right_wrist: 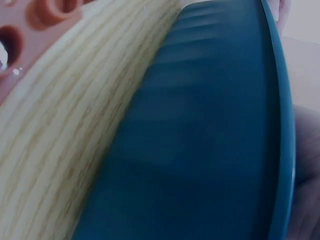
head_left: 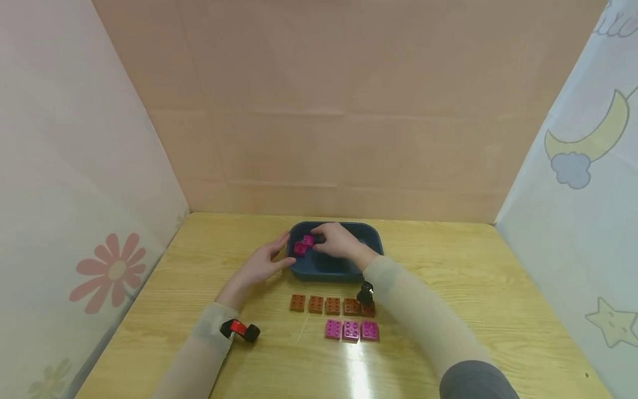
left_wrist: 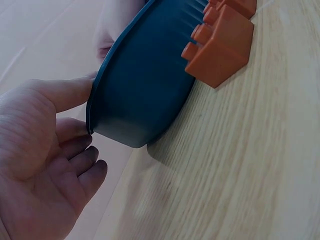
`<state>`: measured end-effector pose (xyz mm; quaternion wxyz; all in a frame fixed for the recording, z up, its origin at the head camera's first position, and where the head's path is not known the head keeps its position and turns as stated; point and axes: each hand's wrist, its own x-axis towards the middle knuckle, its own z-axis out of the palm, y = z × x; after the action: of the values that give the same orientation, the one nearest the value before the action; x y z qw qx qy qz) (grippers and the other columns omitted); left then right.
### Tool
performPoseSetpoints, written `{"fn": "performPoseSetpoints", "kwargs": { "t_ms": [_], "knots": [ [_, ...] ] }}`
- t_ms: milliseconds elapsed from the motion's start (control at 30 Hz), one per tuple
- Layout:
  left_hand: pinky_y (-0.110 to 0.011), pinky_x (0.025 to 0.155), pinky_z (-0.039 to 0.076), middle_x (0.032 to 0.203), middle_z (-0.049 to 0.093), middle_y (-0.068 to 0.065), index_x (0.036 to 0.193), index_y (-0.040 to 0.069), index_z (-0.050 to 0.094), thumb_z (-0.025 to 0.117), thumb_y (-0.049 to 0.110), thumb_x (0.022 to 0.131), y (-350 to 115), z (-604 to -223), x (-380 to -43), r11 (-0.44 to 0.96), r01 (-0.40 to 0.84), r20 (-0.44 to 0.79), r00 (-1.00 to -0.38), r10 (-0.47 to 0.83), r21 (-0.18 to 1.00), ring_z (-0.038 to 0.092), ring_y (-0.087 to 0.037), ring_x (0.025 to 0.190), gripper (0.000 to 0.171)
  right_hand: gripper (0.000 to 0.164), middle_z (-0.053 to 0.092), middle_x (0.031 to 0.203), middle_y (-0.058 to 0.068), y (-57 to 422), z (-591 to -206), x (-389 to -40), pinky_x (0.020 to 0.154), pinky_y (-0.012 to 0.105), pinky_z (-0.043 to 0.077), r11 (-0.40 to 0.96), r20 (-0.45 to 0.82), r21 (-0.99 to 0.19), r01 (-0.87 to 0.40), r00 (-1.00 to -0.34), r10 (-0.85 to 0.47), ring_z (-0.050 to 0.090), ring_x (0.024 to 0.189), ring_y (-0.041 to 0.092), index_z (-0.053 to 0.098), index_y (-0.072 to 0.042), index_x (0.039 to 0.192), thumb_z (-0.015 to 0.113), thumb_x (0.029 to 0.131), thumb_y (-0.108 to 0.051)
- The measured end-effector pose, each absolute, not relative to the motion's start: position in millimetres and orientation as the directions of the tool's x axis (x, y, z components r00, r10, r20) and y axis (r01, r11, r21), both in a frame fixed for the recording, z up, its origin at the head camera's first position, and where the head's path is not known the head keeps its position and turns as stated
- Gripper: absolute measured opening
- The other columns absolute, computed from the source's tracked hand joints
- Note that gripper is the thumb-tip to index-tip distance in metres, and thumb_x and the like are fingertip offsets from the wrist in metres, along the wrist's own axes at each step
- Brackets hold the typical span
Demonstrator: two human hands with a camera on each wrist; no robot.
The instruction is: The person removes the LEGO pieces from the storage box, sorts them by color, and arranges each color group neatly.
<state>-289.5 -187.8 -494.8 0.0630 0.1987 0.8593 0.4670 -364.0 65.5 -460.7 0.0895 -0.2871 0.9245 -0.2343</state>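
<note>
A dark blue plastic basin (head_left: pixel 329 277) sits at the back of the table. My left hand (head_left: pixel 261 263) holds its left end, thumb (left_wrist: pixel 72 94) at the rim and the other fingers loosely bent outside the wall. Over the basin, my right hand (head_left: pixel 339 241) reaches down with thumb and forefinger around the right side of a magenta toy building brick (head_left: pixel 308 240); I cannot tell whether they pinch it. A second magenta brick (head_left: pixel 300 249) lies against it, nearer the front. In the right wrist view the basin wall (right_wrist: pixel 190 125) hides most of that hand.
A row of several orange-brown bricks (head_left: pixel 315 304) lies in front of the basin, its right end partly behind the right wrist's black camera (head_left: pixel 365 293). Nearer me, three magenta bricks (head_left: pixel 351 331) form a shorter row. A pinkish-tan backdrop (head_left: pixel 339 138) rises behind the wooden table (head_left: pixel 438 249).
</note>
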Motion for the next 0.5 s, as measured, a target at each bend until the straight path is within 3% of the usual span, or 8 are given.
{"fn": "performPoseSetpoints", "kwargs": {
  "t_ms": [500],
  "knots": [
    [-0.051,0.127,0.026,0.176,0.023,-0.011,0.168,0.005,0.03,0.072,0.032,0.105,-185.2,-496.7,-291.8,0.467,0.296,0.087,-0.905,0.417,0.833,0.027,-0.032,0.158,0.08,0.036,0.078,0.121,0.007,61.6,-469.3,-372.3,0.101,0.043,0.056,0.748,-0.036,-0.436,-0.5,-0.821,-0.57,0.073,0.111,0.023,0.076,-0.006,0.131,0.078,0.101,-0.025]
  ]
}}
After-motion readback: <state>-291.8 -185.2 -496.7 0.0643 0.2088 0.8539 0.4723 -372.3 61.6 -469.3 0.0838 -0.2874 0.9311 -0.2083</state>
